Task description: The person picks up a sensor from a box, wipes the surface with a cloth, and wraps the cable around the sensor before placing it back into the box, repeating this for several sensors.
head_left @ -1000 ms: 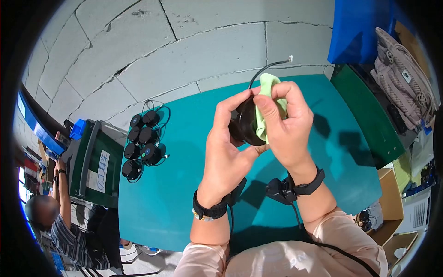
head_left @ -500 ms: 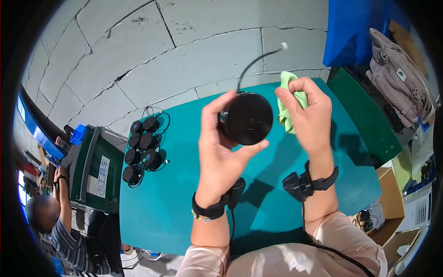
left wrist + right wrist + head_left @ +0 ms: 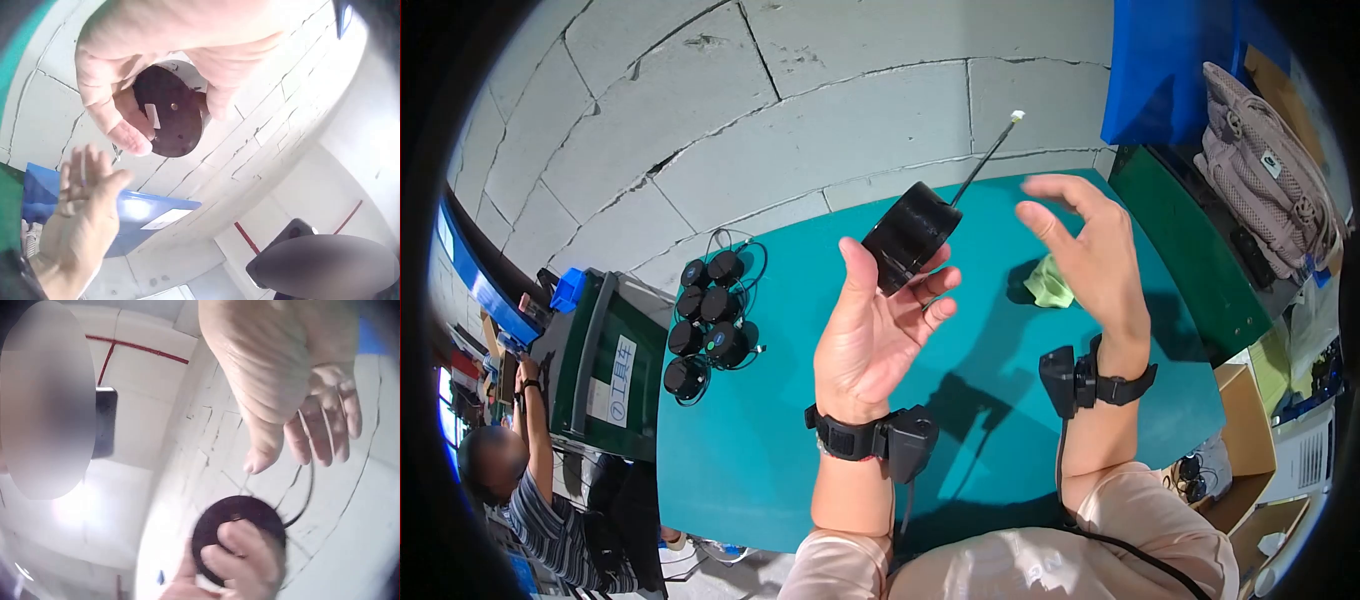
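Note:
My left hand (image 3: pixel 865 345) holds a black cylindrical device (image 3: pixel 912 232) by its fingers and tilts it above the table. A short black cable (image 3: pixel 985 165) with a pale connector sticks out from its far side. The left wrist view shows the device's flat face (image 3: pixel 169 128) with a small white label and small holes, fingers at its edges. My right hand (image 3: pixel 1100 260) is to the right of the device, fingers extended and holding nothing. Below that hand, a crumpled light green cloth (image 3: pixel 1050 286) lies on the table.
Several similar black devices (image 3: pixel 722 304) with cables lie grouped on the green table (image 3: pixel 800 450) at the left. A grey block wall (image 3: pixel 880 120) stands behind. Dark green cabinets flank the table, the left one (image 3: pixel 615 350) labelled. Another person (image 3: pixel 565 510) is at far left.
My right hand has drawn away from the device and let go of the green cloth, which now lies on the table. My left hand has turned the device so its side faces up.

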Available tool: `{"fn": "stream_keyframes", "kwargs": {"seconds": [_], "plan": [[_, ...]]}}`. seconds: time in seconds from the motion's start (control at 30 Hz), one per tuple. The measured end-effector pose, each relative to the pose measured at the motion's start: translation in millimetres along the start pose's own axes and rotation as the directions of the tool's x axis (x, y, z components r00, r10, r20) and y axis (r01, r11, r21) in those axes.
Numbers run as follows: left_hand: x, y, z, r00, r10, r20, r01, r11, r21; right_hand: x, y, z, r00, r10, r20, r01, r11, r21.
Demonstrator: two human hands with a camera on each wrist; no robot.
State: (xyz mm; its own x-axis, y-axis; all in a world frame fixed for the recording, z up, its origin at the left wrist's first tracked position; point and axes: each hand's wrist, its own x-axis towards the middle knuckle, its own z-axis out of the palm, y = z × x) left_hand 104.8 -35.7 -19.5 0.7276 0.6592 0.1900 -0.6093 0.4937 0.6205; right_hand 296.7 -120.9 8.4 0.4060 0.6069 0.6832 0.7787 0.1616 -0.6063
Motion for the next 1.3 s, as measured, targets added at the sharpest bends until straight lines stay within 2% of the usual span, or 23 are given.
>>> {"fn": "stream_keyframes", "kwargs": {"seconds": [0.03, 0.07, 0.1, 0.13, 0.2, 0.23, 0.37, 0.43, 0.47, 0.57, 0.63, 0.67, 0.73, 0.77, 0.8, 0.87, 0.9, 0.93, 1.0, 1.1, 1.13, 1.2, 1.3], "plan": [[0, -1, 3, 0.999, -0.031, 0.017, 0.032, 0.999, -0.043, 0, -9, 7, 1.000, 0.003, 0.005, -0.003, 1.000, 0.000], [1, -1, 5, 0.997, -0.061, 0.036, 0.064, 0.994, -0.085, -3, -17, 15, 0.995, -0.089, 0.039, 0.079, 0.974, 0.210], [4, -1, 4, 0.990, -0.072, 0.121, 0.076, 0.997, -0.029, -4, -23, 21, 0.982, -0.184, 0.050, 0.148, 0.899, 0.413], [2, -2, 10, 0.990, -0.075, 0.117, 0.079, 0.996, -0.030, -5, -29, 25, 0.982, -0.180, 0.053, 0.143, 0.899, 0.414], [-2, -5, 31, 0.997, -0.076, -0.022, 0.077, 0.996, 0.044, -6, -36, 31, 0.980, -0.195, 0.029, 0.171, 0.912, 0.372], [-1, -5, 31, 0.996, -0.090, 0.019, 0.089, 0.995, 0.041, -6, -34, 33, 0.965, -0.260, -0.039, 0.261, 0.933, 0.247], [0, -2, 28, 0.996, -0.082, -0.036, 0.083, 0.996, 0.044, -8, -37, 32, 0.985, -0.171, -0.022, 0.170, 0.935, 0.311], [1, -1, 21, 0.991, 0.001, -0.131, 0.006, 0.999, 0.052, -7, -29, 37, 0.961, -0.262, -0.087, 0.276, 0.923, 0.269], [0, 1, 21, 0.991, -0.001, -0.131, 0.008, 0.999, 0.051, -8, -30, 37, 0.961, -0.261, -0.087, 0.275, 0.924, 0.268], [1, 6, 19, 0.994, -0.047, -0.101, 0.040, 0.997, -0.073, -7, -32, 36, 0.959, -0.195, -0.204, 0.254, 0.912, 0.322], [0, 9, 18, 0.990, -0.060, -0.128, 0.038, 0.986, -0.163, -6, -30, 32, 0.900, -0.104, -0.424, 0.243, 0.926, 0.289], [0, 11, 16, 0.989, -0.062, -0.134, 0.037, 0.982, -0.184, -4, -27, 30, 0.897, -0.108, -0.428, 0.246, 0.928, 0.281], [-1, 13, 18, 0.985, -0.036, -0.167, 0.006, 0.984, -0.175, 1, -20, 27, 0.888, 0.091, -0.451, 0.150, 0.869, 0.471], [-2, 13, 18, 0.987, -0.027, -0.160, 0.000, 0.986, -0.167, 1, -21, 20, 0.941, 0.095, -0.325, 0.071, 0.883, 0.463], [-2, 13, 18, 0.988, -0.021, -0.152, -0.003, 0.987, -0.158, 2, -20, 20, 0.937, 0.094, -0.337, 0.075, 0.887, 0.456], [-3, 10, 22, 0.990, -0.031, -0.137, 0.011, 0.989, -0.148, 4, -18, 23, 0.964, 0.223, -0.146, -0.007, 0.567, 0.824], [-3, 8, 23, 0.986, -0.035, -0.161, 0.015, 0.992, -0.129, 5, -17, 22, 0.974, 0.222, -0.053, -0.078, 0.543, 0.836], [-2, 7, 24, 0.982, -0.038, -0.185, 0.018, 0.994, -0.109, 5, -14, 19, 0.973, 0.224, -0.062, -0.073, 0.549, 0.833], [1, 4, 21, 0.990, -0.047, -0.132, 0.035, 0.995, -0.095, 4, -9, 16, 0.984, 0.162, 0.070, -0.122, 0.343, 0.932], [5, 0, 16, 0.982, -0.145, -0.122, 0.108, 0.958, -0.265, 5, -4, 21, 0.990, 0.127, 0.065, -0.100, 0.293, 0.951], [6, -1, 15, 0.982, -0.146, -0.122, 0.110, 0.958, -0.264, 5, -4, 24, 0.993, 0.105, 0.061, -0.087, 0.257, 0.963], [7, -2, 13, 0.943, -0.289, -0.167, 0.192, 0.879, -0.437, 4, -10, 26, 0.990, 0.119, 0.082, -0.108, 0.233, 0.967], [7, -5, 10, 0.935, -0.307, -0.176, 0.205, 0.876, -0.438, 4, -15, 27, 0.988, 0.132, 0.078, -0.108, 0.241, 0.965]]}}
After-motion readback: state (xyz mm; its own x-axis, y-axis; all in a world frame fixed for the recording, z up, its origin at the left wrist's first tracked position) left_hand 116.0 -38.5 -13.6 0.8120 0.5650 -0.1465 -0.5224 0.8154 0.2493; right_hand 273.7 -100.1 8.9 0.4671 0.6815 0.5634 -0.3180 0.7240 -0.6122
